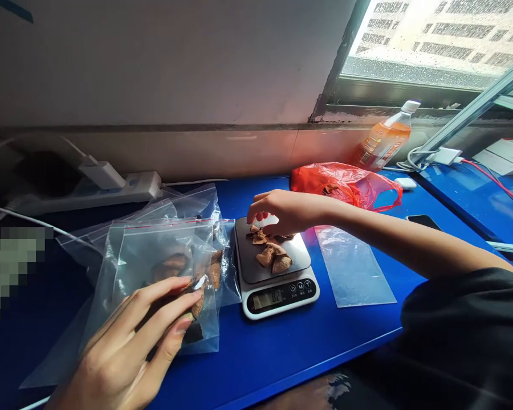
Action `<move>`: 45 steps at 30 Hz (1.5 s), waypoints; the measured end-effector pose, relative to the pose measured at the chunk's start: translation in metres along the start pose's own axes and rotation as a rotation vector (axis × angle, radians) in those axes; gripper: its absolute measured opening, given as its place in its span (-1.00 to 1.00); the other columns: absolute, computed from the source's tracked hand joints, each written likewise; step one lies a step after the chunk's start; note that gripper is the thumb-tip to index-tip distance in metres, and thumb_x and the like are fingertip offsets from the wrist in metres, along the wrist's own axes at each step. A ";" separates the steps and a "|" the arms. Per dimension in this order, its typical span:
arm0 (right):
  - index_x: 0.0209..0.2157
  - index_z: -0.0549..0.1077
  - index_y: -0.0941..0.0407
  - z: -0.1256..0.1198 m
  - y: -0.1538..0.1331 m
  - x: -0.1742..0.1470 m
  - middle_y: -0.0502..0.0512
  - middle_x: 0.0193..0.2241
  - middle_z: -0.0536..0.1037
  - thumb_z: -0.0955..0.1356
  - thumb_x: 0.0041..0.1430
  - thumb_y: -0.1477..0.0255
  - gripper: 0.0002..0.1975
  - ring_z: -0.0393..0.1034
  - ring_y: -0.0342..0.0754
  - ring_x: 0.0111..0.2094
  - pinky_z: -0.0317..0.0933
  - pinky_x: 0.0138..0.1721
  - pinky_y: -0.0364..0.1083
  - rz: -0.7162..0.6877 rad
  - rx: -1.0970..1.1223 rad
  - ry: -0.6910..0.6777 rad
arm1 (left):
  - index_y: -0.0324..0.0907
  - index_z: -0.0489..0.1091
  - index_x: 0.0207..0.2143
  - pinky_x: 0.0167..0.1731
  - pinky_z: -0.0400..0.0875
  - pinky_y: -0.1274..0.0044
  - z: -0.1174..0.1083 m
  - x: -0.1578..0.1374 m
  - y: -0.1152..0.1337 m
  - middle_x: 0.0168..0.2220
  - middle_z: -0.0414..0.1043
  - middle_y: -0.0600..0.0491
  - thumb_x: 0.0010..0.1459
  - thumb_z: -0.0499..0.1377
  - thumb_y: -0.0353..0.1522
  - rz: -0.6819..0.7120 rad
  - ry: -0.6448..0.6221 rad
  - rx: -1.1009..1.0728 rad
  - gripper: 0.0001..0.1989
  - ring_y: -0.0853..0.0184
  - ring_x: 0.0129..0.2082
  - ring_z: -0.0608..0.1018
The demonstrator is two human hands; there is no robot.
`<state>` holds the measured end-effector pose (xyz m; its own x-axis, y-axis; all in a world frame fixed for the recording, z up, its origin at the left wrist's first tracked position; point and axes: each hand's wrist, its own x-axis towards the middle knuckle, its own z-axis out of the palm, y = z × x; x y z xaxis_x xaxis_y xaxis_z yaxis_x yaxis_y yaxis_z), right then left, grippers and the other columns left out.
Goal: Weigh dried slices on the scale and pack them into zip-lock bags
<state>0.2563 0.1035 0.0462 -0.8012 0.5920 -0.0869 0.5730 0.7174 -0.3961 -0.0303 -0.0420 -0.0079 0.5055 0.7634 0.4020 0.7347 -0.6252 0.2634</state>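
Dried Brown Pieces on a Kitchen Scale, with Clear Bags and Two Bare Hands

Item: brown pieces (277, 259), dry-looking, curved and wedge-shaped, with pale faces; clustered on the brushed metal platform of a white plastic scale (248, 307) with rounded corners. The digits of its grey display appear to read 82; any decimal point is too small to tell.

Right hand (277, 208): palm down over the platform's far edge, fingers curled at the pieces; fingertips partly hidden, so whether it grips one cannot be told. Bare forearm, black sleeve (461, 330).

Left hand (130, 347): thumb and fingertips closed on a brown piece (199, 304) at the front of the clear zip bags (132, 245). Whether plastic lies between is hard to make out; wrist cut off below.

Bags: thin, creased, glossy, overlapping left of the scale; more brown shapes show blurred through the film.

Surroundings: blue smooth tabletop (235, 364); flat clear bag (354, 273) right of the scale; crumpled red bag (350, 179), contents mostly obscured; tilted orange-labelled bottle (387, 139), base hidden behind it.
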 end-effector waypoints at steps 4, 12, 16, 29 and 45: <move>-0.35 0.48 0.19 0.002 -0.001 -0.019 0.05 -0.36 0.51 0.22 -0.08 0.70 -0.71 0.32 -0.18 -0.39 0.19 -0.36 -0.18 -0.041 0.125 0.456 | 0.04 0.37 0.02 0.03 0.39 0.50 -0.003 0.010 0.002 0.04 0.37 0.12 0.26 0.07 -0.34 0.019 0.013 0.018 -0.71 0.29 -0.03 0.52; -0.60 0.33 0.08 0.027 0.017 -0.086 0.05 -0.56 0.38 0.15 -0.05 0.60 -0.77 0.30 -0.10 -0.47 0.19 -0.37 -0.08 0.287 0.206 1.181 | -0.02 0.39 -0.03 -0.03 0.38 0.39 -0.008 0.032 0.028 -0.02 0.44 0.06 0.24 0.08 -0.37 0.089 0.016 0.049 -0.75 0.22 -0.04 0.52; -0.61 0.39 0.09 0.041 0.037 -0.111 0.09 -0.52 0.42 0.17 -0.05 0.61 -0.74 0.36 -0.04 -0.41 0.21 -0.33 -0.03 0.329 0.140 1.239 | -0.05 0.39 -0.01 -0.02 0.37 0.38 -0.008 0.040 0.039 -0.02 0.42 0.04 0.24 0.07 -0.40 0.126 -0.012 0.051 -0.72 0.22 -0.03 0.51; -0.67 0.39 0.08 0.052 0.087 -0.141 0.08 -0.56 0.33 0.17 -0.12 0.61 -0.75 0.33 -0.04 -0.42 0.24 -0.30 -0.03 0.685 -0.263 1.389 | -0.16 0.39 -0.03 0.00 0.37 0.37 -0.009 0.072 0.043 0.04 0.36 -0.02 0.30 0.01 -0.40 0.113 -0.093 0.084 -0.74 0.23 0.00 0.47; -0.24 0.43 0.15 0.086 0.080 -0.159 0.23 -0.24 0.52 0.24 0.08 0.62 -0.77 0.41 0.01 -0.23 0.30 -0.18 -0.02 0.441 -0.186 0.438 | -0.24 0.43 -0.01 0.07 0.37 0.32 0.007 0.068 -0.001 0.02 0.44 0.02 0.29 -0.02 -0.30 -0.027 -0.205 0.217 -0.65 0.14 0.03 0.49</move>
<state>0.4148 0.0348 -0.0505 -0.3619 0.9123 0.1915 0.8839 0.4011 -0.2405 0.0066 0.0118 0.0126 0.5493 0.8098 0.2060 0.8174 -0.5719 0.0686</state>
